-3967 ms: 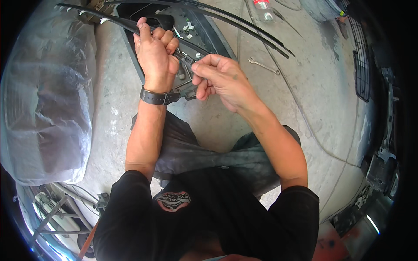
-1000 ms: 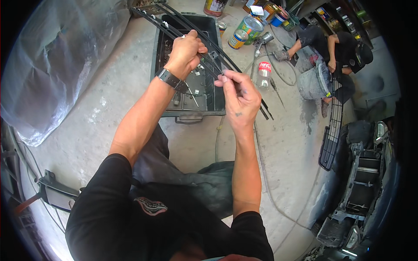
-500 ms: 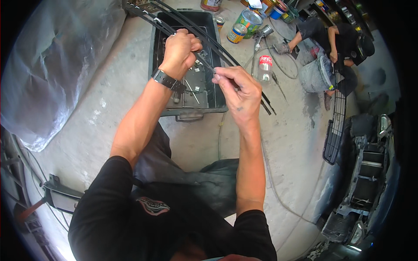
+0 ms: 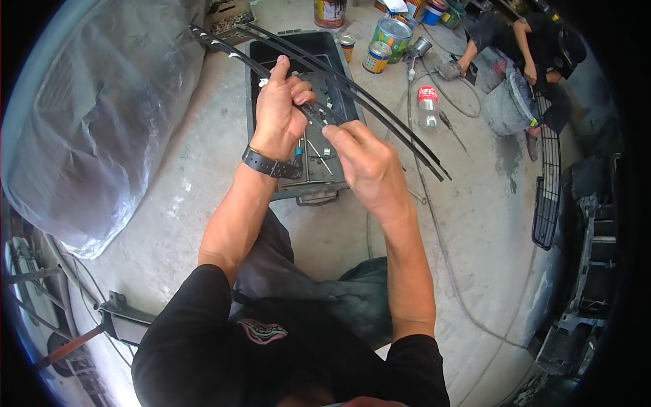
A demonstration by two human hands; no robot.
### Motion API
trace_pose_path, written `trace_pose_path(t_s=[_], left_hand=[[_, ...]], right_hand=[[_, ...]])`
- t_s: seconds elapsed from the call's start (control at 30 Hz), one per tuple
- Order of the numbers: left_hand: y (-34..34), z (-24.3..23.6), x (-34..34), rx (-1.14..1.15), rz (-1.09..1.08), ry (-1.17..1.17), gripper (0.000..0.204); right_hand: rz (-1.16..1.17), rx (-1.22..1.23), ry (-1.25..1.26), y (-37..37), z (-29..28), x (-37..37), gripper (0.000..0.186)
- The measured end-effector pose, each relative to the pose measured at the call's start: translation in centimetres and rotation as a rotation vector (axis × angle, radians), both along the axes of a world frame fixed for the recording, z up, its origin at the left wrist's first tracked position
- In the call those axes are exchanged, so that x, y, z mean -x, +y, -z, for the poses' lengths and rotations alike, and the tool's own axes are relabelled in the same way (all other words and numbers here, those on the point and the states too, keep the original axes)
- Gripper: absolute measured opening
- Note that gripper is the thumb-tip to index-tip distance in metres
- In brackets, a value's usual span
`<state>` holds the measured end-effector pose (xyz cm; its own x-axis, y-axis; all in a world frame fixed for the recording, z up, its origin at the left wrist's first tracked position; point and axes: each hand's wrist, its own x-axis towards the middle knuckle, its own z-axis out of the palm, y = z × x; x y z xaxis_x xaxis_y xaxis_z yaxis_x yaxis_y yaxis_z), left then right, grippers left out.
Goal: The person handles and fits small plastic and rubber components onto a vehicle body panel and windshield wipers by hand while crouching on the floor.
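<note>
Likely light & bendy, the blk strip [image 4: 244,58] above the tray [image 4: 308,187] sits wrapped in L hand [image 4: 278,103] grip, w/ R hand [image 4: 369,156] pinching its near end, best held clear of prob. brittle white clips [image 4: 263,82].

The long, slim black strip [image 4: 245,60] I hold looks like smooth plastic with a soft sheen. The rectangular black tub [image 4: 312,41] seems duller, scuffed plastic. Glossy, wrinkled translucent plastic sheeting [image 4: 102,122] contrasts with the matt, blotchy grey concrete floor [image 4: 380,234]. My black cloth shirt [image 4: 312,363] is matt, my dark grey cloth trousers [image 4: 319,290] dusty-looking; the red-labelled clear bottle [image 4: 428,112] is shiny plastic.
</note>
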<state>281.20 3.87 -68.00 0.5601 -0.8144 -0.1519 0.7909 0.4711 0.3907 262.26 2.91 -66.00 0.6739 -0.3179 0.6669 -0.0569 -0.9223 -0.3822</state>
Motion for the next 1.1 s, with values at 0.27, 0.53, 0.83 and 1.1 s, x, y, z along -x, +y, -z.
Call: trace_pose_path(t_s=[0.27,0.53,0.83,1.1], left_hand=[[0.0,-0.7,1.1,-0.160,-0.121,0.023,0.026],[0.6,1.2,-0.3,0.038,0.088,0.095,0.026],[0.0,0.9,-1.4,0.043,0.129,0.250,0.019],[0.8,-1.2,-2.8,0.091,0.193,0.333,0.017]], right_hand=[[-0.010,-0.023,-0.047,-0.2,0.6,-0.6,0.026],[-0.035,-0.083,-0.060,-0.5,1.3,-1.4,0.020],[-0.115,-0.253,-0.293,-0.9,2.1,-2.4,0.016],[-0.267,-1.155,-0.453,0.6,1.8,-2.5,0.013]])
